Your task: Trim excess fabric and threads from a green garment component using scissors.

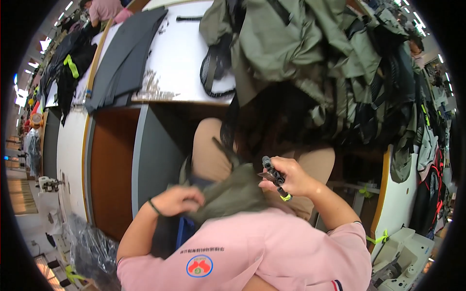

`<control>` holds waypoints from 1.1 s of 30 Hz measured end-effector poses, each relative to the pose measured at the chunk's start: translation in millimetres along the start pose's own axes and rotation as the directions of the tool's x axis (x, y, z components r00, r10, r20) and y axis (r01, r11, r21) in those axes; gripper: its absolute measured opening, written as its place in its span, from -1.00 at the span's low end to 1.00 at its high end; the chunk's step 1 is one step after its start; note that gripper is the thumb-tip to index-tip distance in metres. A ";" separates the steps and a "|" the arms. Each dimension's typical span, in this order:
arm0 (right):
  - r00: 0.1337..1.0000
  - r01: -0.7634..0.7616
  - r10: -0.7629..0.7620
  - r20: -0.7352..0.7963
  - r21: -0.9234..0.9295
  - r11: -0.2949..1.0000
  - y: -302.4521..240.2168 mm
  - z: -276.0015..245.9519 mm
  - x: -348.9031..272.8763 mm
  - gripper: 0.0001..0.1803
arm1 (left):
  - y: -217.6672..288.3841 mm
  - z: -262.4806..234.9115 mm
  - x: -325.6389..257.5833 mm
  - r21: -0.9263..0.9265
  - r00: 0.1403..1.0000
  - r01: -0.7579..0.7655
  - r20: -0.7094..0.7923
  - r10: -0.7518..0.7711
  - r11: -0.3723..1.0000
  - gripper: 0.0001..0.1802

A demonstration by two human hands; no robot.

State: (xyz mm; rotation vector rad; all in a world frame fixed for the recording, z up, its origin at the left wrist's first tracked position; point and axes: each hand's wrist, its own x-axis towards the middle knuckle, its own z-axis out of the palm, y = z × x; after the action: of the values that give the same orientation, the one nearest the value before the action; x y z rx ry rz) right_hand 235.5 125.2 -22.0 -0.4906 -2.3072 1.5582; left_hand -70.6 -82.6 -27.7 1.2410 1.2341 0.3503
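In my right hand [289, 177] is a small dark hand tool [273, 173] with round black ends, a pointed metal tip and a yellow-green tie. The fingers are closed around it; its exact kind is unclear. A dark olive fabric piece [230, 194] with straps lies across my lap, just left of that hand. My left hand [180, 200] is at the fabric's left side, its fingers curled and smeared by motion. Whether it touches or grips the cloth cannot be made out. A dark strap [228, 131] hangs down between my knees from the table.
A large heap of olive and black bags or garments [301, 53] covers the table ahead and overhangs its edge. Flat grey panels [124, 58] lie on the white tabletop [170, 68] to the left. Below are open compartments [114, 169]. A sewing machine [405, 259] stands at lower right.
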 end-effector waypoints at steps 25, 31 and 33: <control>0.583 -0.216 -0.082 -0.808 -0.252 0.943 -3.8 -219.6 65.2 -0.77 | -65.8 -0.8 15.7 0.253 0.904 0.327 -0.365 -0.223 0.911 -0.78; 0.522 -0.093 -0.066 -0.850 -0.134 0.987 -3.2 -177.7 44.8 -0.69 | 113.8 -46.6 170.7 0.032 0.608 -0.560 -0.662 0.437 0.828 -0.69; 0.523 -0.090 0.014 -0.853 -0.039 0.995 -1.9 -162.3 38.4 -0.70 | 170.7 -49.2 206.6 0.577 0.284 -0.363 -0.679 0.677 0.732 -0.49</control>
State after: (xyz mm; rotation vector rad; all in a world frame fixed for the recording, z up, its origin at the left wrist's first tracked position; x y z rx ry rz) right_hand 272.3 275.4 40.5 -1.0731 -1.5486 0.8783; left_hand 32.0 165.4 19.1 1.8628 1.7280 1.5257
